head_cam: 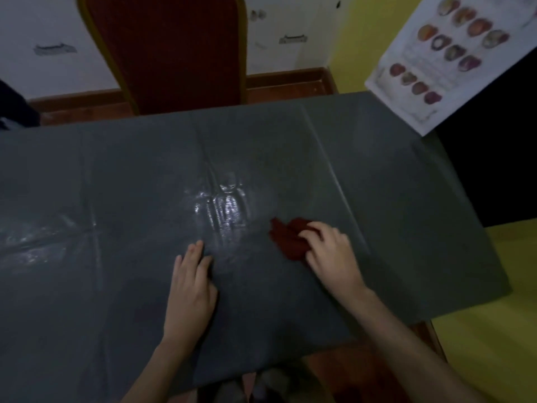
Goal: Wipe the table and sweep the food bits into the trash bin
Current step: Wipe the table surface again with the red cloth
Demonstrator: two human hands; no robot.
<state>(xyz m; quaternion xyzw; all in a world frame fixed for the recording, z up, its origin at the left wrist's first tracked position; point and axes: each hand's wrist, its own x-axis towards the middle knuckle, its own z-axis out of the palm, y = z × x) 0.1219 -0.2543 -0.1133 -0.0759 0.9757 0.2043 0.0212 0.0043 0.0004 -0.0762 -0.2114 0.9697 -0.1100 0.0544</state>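
The right hand (328,251) grips a dark red cloth (287,237) on the table (392,199), its fingers (312,229) curled over the cloth's near right part and bunching it. The cloth lies crumpled and flat against the dark grey table cover, spreading away from those fingers to the left and slightly away from the person; its long axis runs roughly from near-right to far-left, though the blur makes its outline uncertain.

The left hand (190,286) rests palm down on the table, fingers (197,251) straight and relaxed, holding nothing, pointing away from the person. Just beyond and to the right of these fingertips, between the two hands, is a shiny wet-looking patch (223,207) on the wrinkled cover.

Far beyond both hands, a red chair (171,53) with a gold frame stands at the table's far edge. To the far right of the right fingers, a white poster (441,53) showing food pictures overhangs the table's far right corner.
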